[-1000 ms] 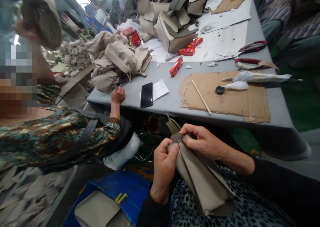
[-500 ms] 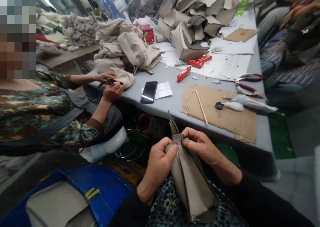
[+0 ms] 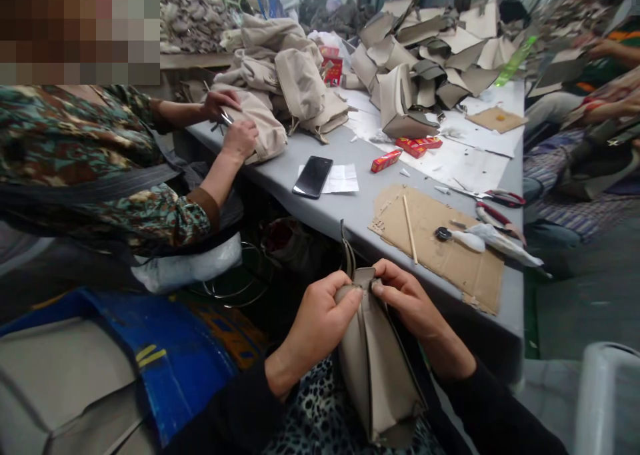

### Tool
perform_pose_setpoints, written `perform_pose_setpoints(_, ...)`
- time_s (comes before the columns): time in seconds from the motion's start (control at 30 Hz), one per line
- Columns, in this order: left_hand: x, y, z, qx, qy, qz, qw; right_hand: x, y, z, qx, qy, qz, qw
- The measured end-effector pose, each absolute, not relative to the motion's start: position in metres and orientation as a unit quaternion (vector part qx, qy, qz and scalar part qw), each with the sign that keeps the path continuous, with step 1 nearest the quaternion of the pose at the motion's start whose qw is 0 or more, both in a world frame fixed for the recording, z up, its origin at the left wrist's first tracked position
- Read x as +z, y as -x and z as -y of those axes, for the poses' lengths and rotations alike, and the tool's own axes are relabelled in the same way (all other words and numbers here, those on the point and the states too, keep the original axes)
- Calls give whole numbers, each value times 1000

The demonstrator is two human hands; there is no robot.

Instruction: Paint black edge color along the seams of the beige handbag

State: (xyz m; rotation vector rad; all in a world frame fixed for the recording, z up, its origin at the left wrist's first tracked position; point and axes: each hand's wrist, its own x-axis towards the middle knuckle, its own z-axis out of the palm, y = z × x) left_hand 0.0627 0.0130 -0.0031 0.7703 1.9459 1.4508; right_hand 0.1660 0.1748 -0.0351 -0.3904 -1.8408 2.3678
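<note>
Between my hands, over my lap, is a beige handbag (image 3: 383,368) with dark edges, tilted with its narrow side toward me. My left hand (image 3: 320,325) pinches its upper left edge between thumb and fingers. On the upper right edge, my right hand (image 3: 413,305) grips in the same way. A small flap (image 3: 363,277) stands up between the two thumbs. Thin strap ends (image 3: 347,248) rise behind it. My fingertips behind the bag are partly hidden.
A co-worker's hands (image 3: 240,135) work on a cloth bag at left. On the table lie a phone (image 3: 313,177), cardboard (image 3: 440,255) with a stick (image 3: 410,228), scissors (image 3: 493,196), red boxes (image 3: 417,146) and piled bag pieces (image 3: 400,98). A blue bin (image 3: 185,361) stands at lower left.
The view has shifted, so the table sits differently in it. Both my hands keep their grip at the bag's top. The co-worker's hands have moved apart over the cloth bag.
</note>
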Motion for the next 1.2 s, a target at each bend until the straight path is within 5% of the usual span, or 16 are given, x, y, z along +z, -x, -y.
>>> perform_pose_setpoints(1.2, 0, -52, 1, 531, -299, -695, 381, -24, -162, -173, 795, 53, 600, 74)
